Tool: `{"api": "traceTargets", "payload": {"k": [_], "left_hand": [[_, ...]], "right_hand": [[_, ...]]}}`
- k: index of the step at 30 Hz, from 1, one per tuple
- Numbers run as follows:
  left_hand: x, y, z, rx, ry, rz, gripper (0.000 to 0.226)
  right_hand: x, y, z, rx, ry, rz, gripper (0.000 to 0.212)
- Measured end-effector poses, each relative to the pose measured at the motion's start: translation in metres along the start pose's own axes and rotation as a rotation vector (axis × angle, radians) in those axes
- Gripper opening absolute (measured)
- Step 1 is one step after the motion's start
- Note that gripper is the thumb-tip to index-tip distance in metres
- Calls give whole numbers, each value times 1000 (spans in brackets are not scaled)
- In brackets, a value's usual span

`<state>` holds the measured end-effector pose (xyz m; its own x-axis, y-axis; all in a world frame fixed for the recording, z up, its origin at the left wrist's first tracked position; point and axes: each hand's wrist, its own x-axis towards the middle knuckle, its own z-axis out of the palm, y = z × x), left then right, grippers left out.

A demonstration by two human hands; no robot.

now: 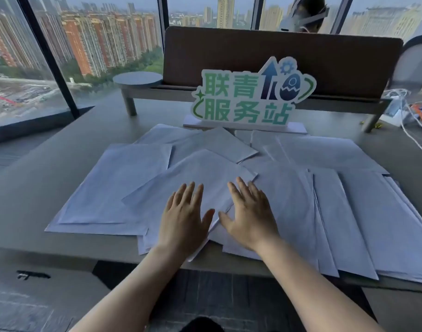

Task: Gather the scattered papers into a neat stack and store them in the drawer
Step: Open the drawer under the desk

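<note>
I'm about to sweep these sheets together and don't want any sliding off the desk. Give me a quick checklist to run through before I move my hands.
1. Both hands on the pile: ok. The left hand and right hand lie flat, fingers spread, on the papers.
2. Papers fully on the desk: not ok. Sheets at the near right overhang the front edge.
3. Papers squared up: not ok. They lie fanned at many angles.
4. Far side free for sweeping: not ok. The sign stands at the papers' far edge.
5. Cables apart from the sheets: cannot tell.
6. Drawer open and ready: cannot tell. None is clearly in view.
</note>
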<state>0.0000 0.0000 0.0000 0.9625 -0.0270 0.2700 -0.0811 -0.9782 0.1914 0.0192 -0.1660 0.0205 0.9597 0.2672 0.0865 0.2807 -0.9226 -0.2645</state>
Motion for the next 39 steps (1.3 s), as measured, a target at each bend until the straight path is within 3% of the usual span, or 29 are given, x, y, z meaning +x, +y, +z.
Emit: {"api": "traceTargets", "payload": {"k": [6,12,16,21,28,39], "left_hand": [[-14,-3,0,-18,-14,4,81],[-16,-8,4,-42,-31,-9,68],[-17,-10,6,-44,-45,-24,66],[-20,-14,1,-132,18,-41,55],[-50,-61,-30,-222,171,-175,45],[-140,-180,-63,-180,348,-493,31]], "right_hand": [[-7,-9,10,-32,7,-14,77],[-7,-14,19,-41,-8,1,77],[-10,-15,27,-49,-13,24,91],[-11,-24,23,-21,5,3,78],[-13,-98,26,138,193,-239,59],[-38,-227,62,438,245,-577,35]]}}
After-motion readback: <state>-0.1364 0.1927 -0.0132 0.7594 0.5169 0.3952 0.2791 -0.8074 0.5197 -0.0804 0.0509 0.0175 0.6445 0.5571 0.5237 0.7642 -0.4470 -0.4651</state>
